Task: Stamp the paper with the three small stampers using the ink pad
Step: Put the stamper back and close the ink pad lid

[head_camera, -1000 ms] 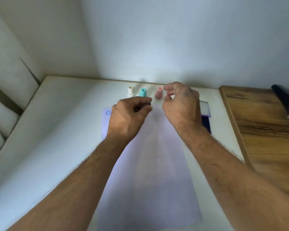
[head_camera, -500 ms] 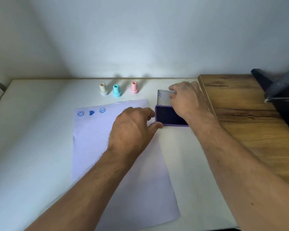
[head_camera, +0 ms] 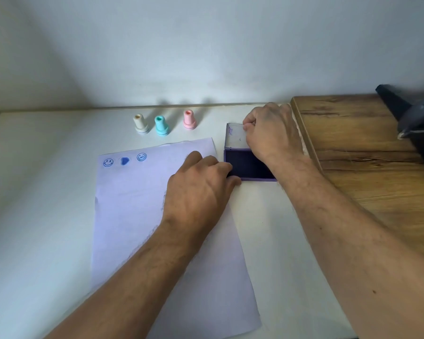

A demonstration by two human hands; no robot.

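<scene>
A white sheet of paper (head_camera: 137, 216) lies on the white table with three blue stamp marks along its top left. Behind it stand three small stampers in a row: cream (head_camera: 140, 124), teal (head_camera: 161, 126) and pink (head_camera: 189, 119). To the right of the paper sits the ink pad (head_camera: 249, 165), lid (head_camera: 235, 137) raised at the back, dark pad showing. My left hand (head_camera: 201, 189) rests over the paper's right edge, fingertips pressed against the pad's left front corner. My right hand (head_camera: 272, 133) pinches the lid's top edge.
A wooden board (head_camera: 367, 152) adjoins the table (head_camera: 42, 192) on the right. A dark device (head_camera: 416, 118) stands on its far right corner. A plain wall runs close behind the stampers.
One second ago both hands hovered near the pink stamper. They have since moved right to the ink pad, and the view has shifted with them. Since half a second ago little has moved.
</scene>
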